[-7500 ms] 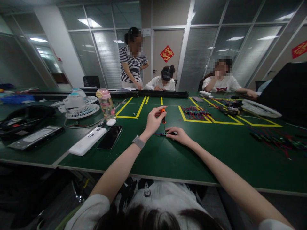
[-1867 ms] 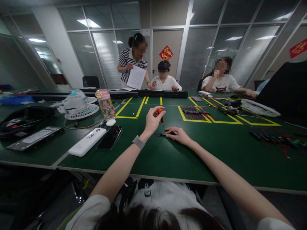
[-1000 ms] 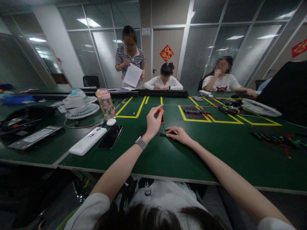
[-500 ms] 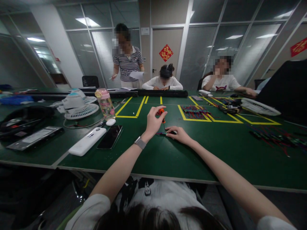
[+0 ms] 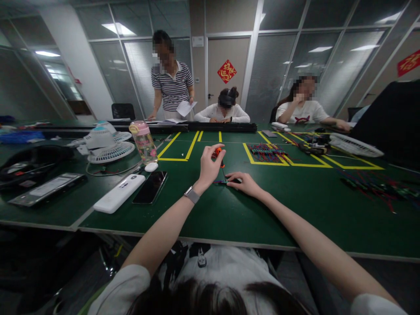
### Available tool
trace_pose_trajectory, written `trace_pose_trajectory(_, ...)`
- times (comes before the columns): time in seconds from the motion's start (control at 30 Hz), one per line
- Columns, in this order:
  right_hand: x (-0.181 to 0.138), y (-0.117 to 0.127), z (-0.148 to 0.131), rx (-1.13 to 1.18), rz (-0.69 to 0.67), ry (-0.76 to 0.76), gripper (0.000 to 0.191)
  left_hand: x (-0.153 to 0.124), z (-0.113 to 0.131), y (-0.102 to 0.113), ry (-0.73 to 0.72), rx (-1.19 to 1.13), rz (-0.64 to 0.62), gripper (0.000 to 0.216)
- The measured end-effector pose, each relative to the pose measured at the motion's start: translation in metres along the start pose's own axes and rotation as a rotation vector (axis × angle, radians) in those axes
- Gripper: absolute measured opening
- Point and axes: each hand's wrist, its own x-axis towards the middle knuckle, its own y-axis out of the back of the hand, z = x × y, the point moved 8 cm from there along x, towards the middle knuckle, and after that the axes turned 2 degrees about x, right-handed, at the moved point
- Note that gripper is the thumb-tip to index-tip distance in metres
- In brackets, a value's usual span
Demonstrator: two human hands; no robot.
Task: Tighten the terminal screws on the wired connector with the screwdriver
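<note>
Left of the hands (image 5: 209, 165): black phone (image 5: 150, 187), white oblong device (image 5: 118, 193), pink-lidded bottle (image 5: 145, 146), white fan (image 5: 110, 151). Beyond the hands: standing person in striped shirt (image 5: 171, 89), holding paper (image 5: 186, 108).

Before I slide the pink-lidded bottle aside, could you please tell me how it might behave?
The pink-lidded bottle might tip if pushed high up, being tall and narrow. It looks smooth-sided, so may be slippery, and its even outline suggests stiffness.
</note>
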Motion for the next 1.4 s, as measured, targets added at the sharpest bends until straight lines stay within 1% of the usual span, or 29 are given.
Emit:
trace_pose_trajectory(0.17,0.0,0.001,-0.002,0.004,0.003,-0.006,0.012,0.001,0.006,-0.005,-0.031,-0.069,-0.076,0.03)
trace_pose_trajectory(0.3,0.0,0.001,-0.004,0.01,0.005,-0.006,0.012,0.001,0.008,0.002,-0.045,0.004,-0.01,0.021)
trace_pose_trajectory(0.37,0.0,0.001,-0.003,0.013,0.005,-0.007,0.012,0.001,0.006,0.002,-0.026,0.001,-0.006,0.022)
trace_pose_trajectory(0.43,0.0,0.001,-0.003,0.014,0.001,-0.01,0.012,0.002,0.003,-0.002,0.005,-0.063,-0.057,0.027)
trace_pose_trajectory(0.5,0.0,0.001,-0.003,0.013,0.0,-0.015,0.011,0.002,-0.001,-0.01,0.052,-0.167,-0.139,0.033)
trace_pose_trajectory(0.57,0.0,0.001,-0.004,0.013,-0.002,-0.018,0.011,0.002,-0.003,-0.015,0.081,-0.234,-0.191,0.034)
trace_pose_trajectory(0.63,0.0,0.001,-0.004,0.012,-0.006,-0.016,0.012,0.002,-0.002,-0.013,0.066,-0.204,-0.171,0.032)
trace_pose_trajectory(0.7,0.0,0.001,-0.004,0.01,-0.008,-0.015,0.012,0.003,0.001,-0.006,0.02,-0.117,-0.107,0.027)
trace_pose_trajectory(0.77,0.0,0.001,-0.004,0.008,-0.007,-0.018,0.011,0.003,0.005,-0.002,-0.02,-0.056,-0.073,0.026)
trace_pose_trajectory(0.83,0.0,0.001,-0.003,0.004,-0.005,-0.021,0.012,0.002,0.006,-0.004,-0.031,-0.059,-0.094,0.028)
trace_pose_trajectory(0.93,0.0,0.001,-0.004,0.0,-0.003,-0.016,0.012,0.001,0.004,-0.012,-0.007,-0.137,-0.173,0.035)
trace_pose_trajectory(0.97,0.0,0.001,-0.004,0.002,-0.001,-0.015,0.012,0.0,0.004,-0.013,-0.011,-0.137,-0.178,0.035)
trace_pose_trajectory(1.0,-0.001,0.001,-0.005,0.005,-0.001,-0.016,0.012,0.0,0.004,-0.012,-0.024,-0.115,-0.165,0.033)
trace_pose_trajectory(1.1,-0.001,0.002,-0.005,0.016,-0.002,-0.022,0.012,0.0,0.008,-0.005,-0.074,0.021,-0.077,0.026)
trace_pose_trajectory(1.17,-0.001,0.001,-0.006,0.018,-0.008,-0.022,0.012,-0.001,0.009,-0.003,-0.082,0.062,-0.056,0.026)
trace_pose_trajectory(1.23,-0.001,0.001,-0.006,0.012,-0.012,-0.018,0.013,-0.002,0.008,-0.006,-0.072,0.023,-0.075,0.028)
trace_pose_trajectory(1.33,-0.001,0.001,-0.005,0.01,-0.008,-0.012,0.013,-0.004,0.002,-0.011,-0.021,-0.104,-0.109,0.031)
trace_pose_trajectory(1.4,-0.001,0.001,-0.004,0.014,-0.006,-0.009,0.013,-0.004,-0.001,-0.011,-0.011,-0.096,-0.094,0.031)
